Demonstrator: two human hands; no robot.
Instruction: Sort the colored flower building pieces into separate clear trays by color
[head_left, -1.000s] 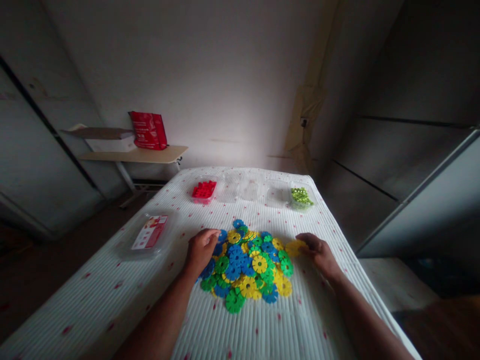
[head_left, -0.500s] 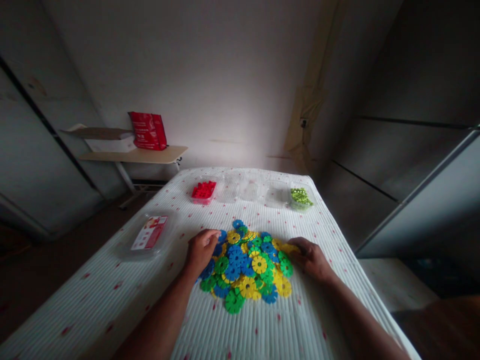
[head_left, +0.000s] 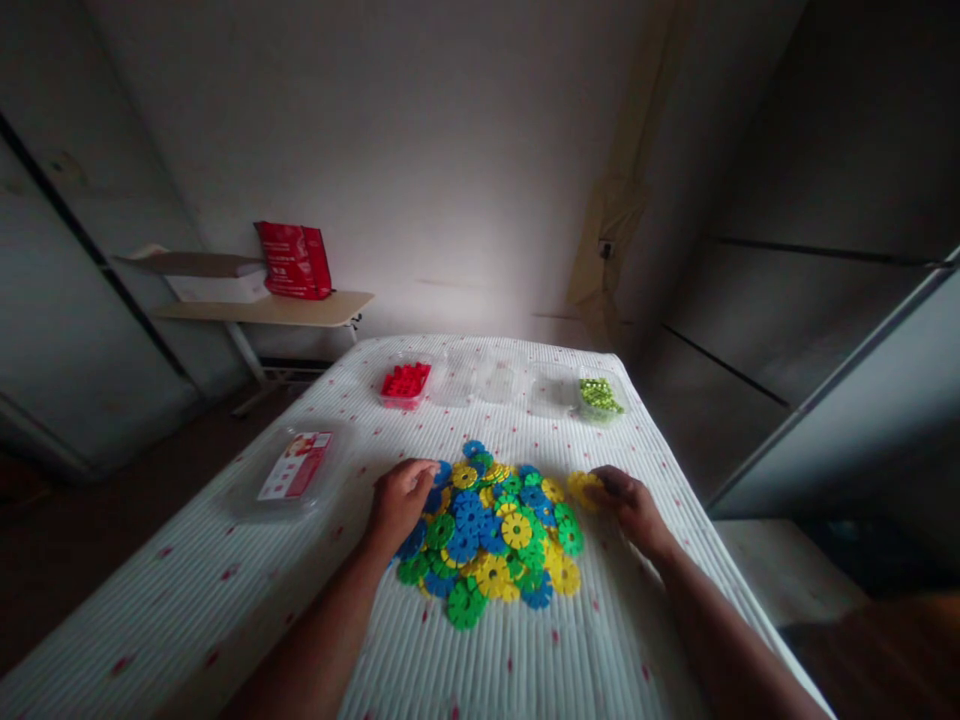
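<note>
A heap of blue, green and yellow notched plastic discs [head_left: 469,515] lies in the middle of the cloth-covered table. At its left edge rests my left hand [head_left: 403,498], fingers curled in beside a blue disc [head_left: 443,473]; whether it grips anything is hidden. To the right of the heap, my right hand [head_left: 630,510] pinches a yellow notched disc [head_left: 582,490] between thumb and fingers, a little apart from the other discs.
Clear tubs of red pieces [head_left: 406,381] and light green pieces [head_left: 599,395] stand at the back. A clear plastic box [head_left: 339,470] with a printed label is at the left. Beyond, a side table [head_left: 300,312] carries a red bag [head_left: 294,262] and a white box [head_left: 217,288].
My right hand has drawn slightly up and right, bringing the yellow disc away from the heap's edge. My left hand has stayed in place.
</note>
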